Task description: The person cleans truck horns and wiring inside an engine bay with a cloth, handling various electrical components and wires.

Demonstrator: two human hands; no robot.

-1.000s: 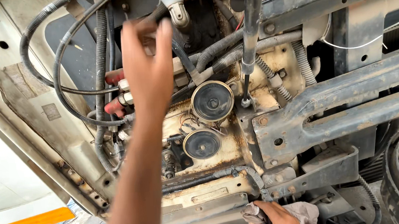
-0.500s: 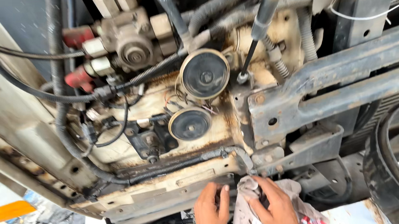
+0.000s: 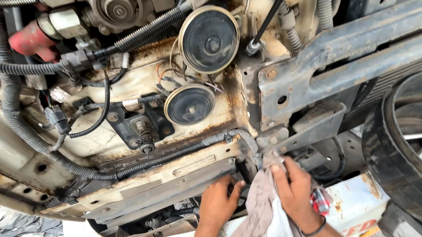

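I look into a rusty engine bay. My right hand (image 3: pixel 295 191) grips a dirty grey rag (image 3: pixel 262 214) and presses its top end against the lower rusty crossmember (image 3: pixel 175 178), near the bend of a ribbed black cable loom (image 3: pixel 183 150). My left hand (image 3: pixel 219 202) rests beside the rag with fingers curled on the crossmember's lower edge, near a dark gap. Above are two round black horns, the large horn (image 3: pixel 209 39) and the small horn (image 3: pixel 189 105).
A heavy rusted grey bracket (image 3: pixel 345 59) runs across the upper right. A fan shroud ring (image 3: pixel 411 149) stands at the right. Corrugated hoses (image 3: pixel 6 98), a red connector (image 3: pixel 29 39) and a metal pump unit (image 3: pixel 114 9) fill the upper left.
My left hand came down from the hoses at the top and now sits low beside the rag. The view shifted down and closer to the crossmember.
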